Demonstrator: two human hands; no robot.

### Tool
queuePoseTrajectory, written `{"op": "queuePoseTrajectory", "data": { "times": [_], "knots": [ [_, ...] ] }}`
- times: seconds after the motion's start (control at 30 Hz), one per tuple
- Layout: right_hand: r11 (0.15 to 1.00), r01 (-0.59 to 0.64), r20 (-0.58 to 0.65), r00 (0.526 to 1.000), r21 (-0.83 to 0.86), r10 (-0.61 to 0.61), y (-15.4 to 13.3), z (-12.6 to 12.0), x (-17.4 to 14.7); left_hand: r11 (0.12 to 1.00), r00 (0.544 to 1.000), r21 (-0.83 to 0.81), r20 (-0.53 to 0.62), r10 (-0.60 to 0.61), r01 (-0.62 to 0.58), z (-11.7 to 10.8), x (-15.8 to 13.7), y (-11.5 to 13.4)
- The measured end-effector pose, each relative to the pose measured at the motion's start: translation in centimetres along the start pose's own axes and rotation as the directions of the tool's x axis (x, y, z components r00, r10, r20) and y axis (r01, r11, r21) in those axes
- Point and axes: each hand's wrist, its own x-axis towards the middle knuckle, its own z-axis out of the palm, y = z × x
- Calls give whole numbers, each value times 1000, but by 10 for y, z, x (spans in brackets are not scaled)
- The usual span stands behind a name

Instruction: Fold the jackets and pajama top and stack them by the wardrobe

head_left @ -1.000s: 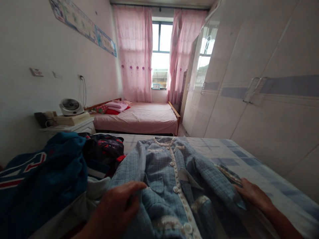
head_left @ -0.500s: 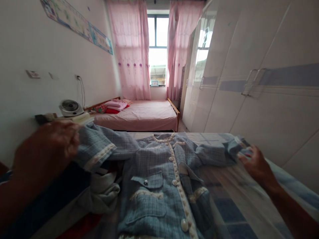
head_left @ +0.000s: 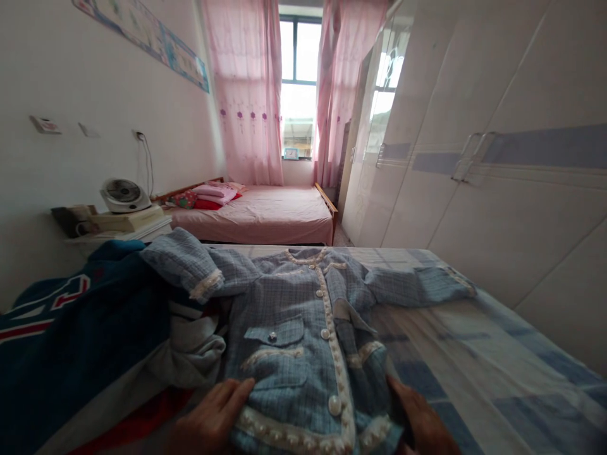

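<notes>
A light blue woven jacket (head_left: 279, 284) lies front up with its sleeves spread to both sides. It has pearl-like buttons and cream beaded trim along the collar, front and hem. My left hand (head_left: 213, 417) is closed on the jacket's lower left edge, thumb on top near the pocket and the other fingers partly hidden. At the lower right edge, my right hand (head_left: 420, 417) grips the cloth at the side, most of its fingers out of sight. The left sleeve end is bunched over a pile of clothes, and the right sleeve reaches out flat.
Dark blue and grey clothes (head_left: 109, 322) are heaped at the left. Under the jacket is a checked bedsheet (head_left: 455, 354). A small fan (head_left: 124, 194) stands on a side table beyond the heap. Farther off is a pink bed (head_left: 265, 215); a white wardrobe (head_left: 474, 221) lines the right.
Both hands have let go of the sleeve ends and come down and inward to the jacket's lower sides. The sleeves now rest spread out, the left one on the clothes heap.
</notes>
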Motion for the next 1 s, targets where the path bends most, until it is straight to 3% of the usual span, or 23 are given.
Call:
{"op": "queuePoseTrajectory", "data": {
  "times": [0.07,0.13,0.2,0.27,0.33,0.4,0.47,0.53,0.6,0.67,0.73,0.8,0.87,0.9,1.0],
  "knots": [
    [989,-117,-98,987,88,125,-16,-2,4,988,991,-123,-77,-107,97,-8,7,4],
    [957,-218,-209,943,194,257,-34,-7,8,954,969,-235,-115,-218,187,-17,16,9],
    [939,-230,-285,910,254,300,-49,-7,14,906,940,-327,-116,-320,268,-26,23,12],
    [957,-127,-282,938,260,201,-56,0,16,854,909,-398,-104,-404,334,-33,28,13],
    [975,32,-219,975,221,18,-55,11,14,804,878,-453,-91,-470,384,-35,28,12],
    [978,136,-156,982,160,-111,-47,22,8,770,860,-487,-72,-505,411,-34,24,7],
    [987,98,-145,986,127,-79,-38,27,6,769,865,-486,-52,-499,415,-30,20,1],
    [985,-25,-148,988,170,51,-34,19,13,800,889,-447,-22,-457,400,-28,21,-3],
    [964,-110,-132,981,244,145,-39,-3,34,836,915,-402,10,-403,373,-34,33,-3],
    [957,-107,-174,972,268,158,-54,-35,63,861,932,-373,30,-362,346,-49,55,2],
    [983,-62,-391,912,171,125,-76,-75,91,876,940,-359,9,-341,321,-71,80,9],
    [1000,17,-580,814,-14,-22,-99,-112,103,897,947,-344,-59,-315,277,-93,94,14],
    [980,45,-656,737,-193,-164,-113,-137,96,931,959,-303,-129,-252,204,-107,90,11],
    [967,46,-650,732,-252,-204,-113,-142,85,946,967,-274,-136,-215,172,-108,81,7],
    [952,76,-496,840,-295,-221,-78,-119,40,960,979,-211,-46,-197,183,-87,32,-13]
  ]
}}
